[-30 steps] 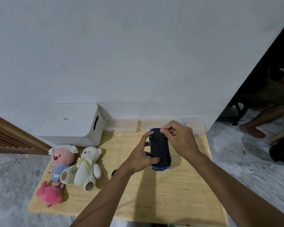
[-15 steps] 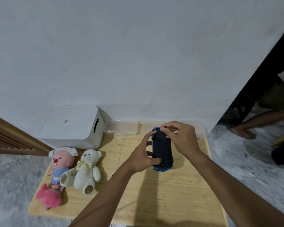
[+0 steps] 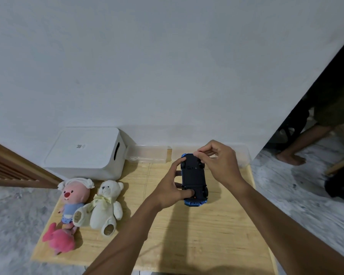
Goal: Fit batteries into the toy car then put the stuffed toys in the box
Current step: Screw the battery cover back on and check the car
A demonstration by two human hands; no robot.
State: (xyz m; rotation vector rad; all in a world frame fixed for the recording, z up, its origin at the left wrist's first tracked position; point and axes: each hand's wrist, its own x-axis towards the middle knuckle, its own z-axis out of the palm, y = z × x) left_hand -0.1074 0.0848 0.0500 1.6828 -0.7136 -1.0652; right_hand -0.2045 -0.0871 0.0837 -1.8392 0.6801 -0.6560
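Note:
A blue toy car (image 3: 194, 180) is held upside down above the wooden table (image 3: 187, 235), its black underside facing up. My left hand (image 3: 172, 188) grips its left side, thumb pressed on the near end. My right hand (image 3: 216, 162) pinches at the far end of the underside; what its fingertips hold is too small to tell. At the table's left lie a pink-faced plush (image 3: 74, 195), a cream teddy bear (image 3: 105, 205) and a pink plush (image 3: 60, 241). A white lidded box (image 3: 83, 151) stands behind them against the wall.
Two clear plastic containers (image 3: 149, 154) line the wall at the table's back edge, the right one (image 3: 238, 153) behind my right hand. A wooden slatted frame (image 3: 8, 167) is at the left. Another person's legs (image 3: 298, 143) show at the far right.
My right hand's fingers have shifted slightly on the far end of the car. The car stays in my left hand, nearly unmoved.

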